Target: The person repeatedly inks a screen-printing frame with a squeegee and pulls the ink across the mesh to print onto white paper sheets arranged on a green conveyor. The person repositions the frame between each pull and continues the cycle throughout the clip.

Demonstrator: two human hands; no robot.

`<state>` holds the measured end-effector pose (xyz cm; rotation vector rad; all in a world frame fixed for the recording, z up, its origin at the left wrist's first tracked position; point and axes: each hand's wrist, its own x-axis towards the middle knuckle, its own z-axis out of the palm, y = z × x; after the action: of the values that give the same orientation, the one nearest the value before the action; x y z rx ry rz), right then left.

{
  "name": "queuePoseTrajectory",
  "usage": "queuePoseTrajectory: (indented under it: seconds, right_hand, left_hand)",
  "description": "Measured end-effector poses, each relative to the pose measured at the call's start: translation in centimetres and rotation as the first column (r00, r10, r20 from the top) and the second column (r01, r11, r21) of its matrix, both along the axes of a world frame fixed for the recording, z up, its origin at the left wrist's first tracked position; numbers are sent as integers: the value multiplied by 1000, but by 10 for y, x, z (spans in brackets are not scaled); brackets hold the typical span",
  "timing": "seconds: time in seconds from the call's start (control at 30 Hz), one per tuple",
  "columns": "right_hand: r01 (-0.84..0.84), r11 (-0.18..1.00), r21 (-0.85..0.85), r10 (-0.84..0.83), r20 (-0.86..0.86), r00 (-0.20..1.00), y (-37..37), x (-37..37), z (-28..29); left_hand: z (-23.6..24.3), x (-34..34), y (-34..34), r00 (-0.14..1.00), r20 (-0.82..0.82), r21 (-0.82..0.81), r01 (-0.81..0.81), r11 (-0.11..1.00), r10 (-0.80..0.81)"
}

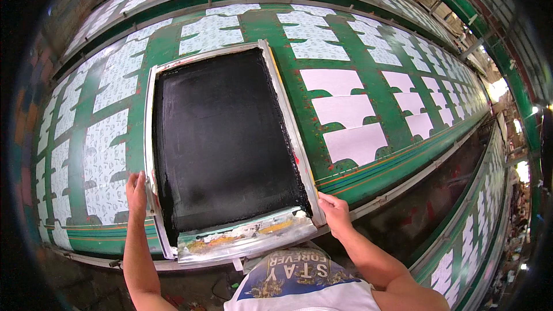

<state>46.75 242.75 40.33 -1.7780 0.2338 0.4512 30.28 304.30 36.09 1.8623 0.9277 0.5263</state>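
Observation:
A large screen printing frame (290, 124) with silver metal sides lies on the long green table in front of me. Its mesh (222, 138) is black. Across the near end runs a wide silver bar (247, 245), smeared with white, yellow and pale green. My left hand (136, 194) is closed at the frame's left side, close to the near corner. On the opposite side my right hand (336, 213) grips the edge near its lower corner, thumb and fingers together. Whatever lies beneath the frame is hidden.
White cut fabric pieces (347, 116) lie in rows to the right on the green table (262, 30). Patterned pieces (109, 161) lie on the left and far side. Another long table (487, 213) stands right, past a dark aisle. A metal rail (397, 193) runs along the near edge.

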Motion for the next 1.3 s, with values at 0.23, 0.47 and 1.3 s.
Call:
queuePoseTrajectory:
  seconds: [0.23,0.47,1.3]
  right_hand:
    - [-66,994,93,54,127,990,-11,5,40]
    - [-110,993,-34,115,291,950,-78,84,40]
    - [-41,980,-195,69,137,988,-413,288,6]
  left_hand:
    - [37,13,-15,983,-122,-282,-166,945,136]
    - [63,84,-90,995,-26,-255,-99,962,96]
    - [30,281,-439,985,167,-197,-17,980,50]
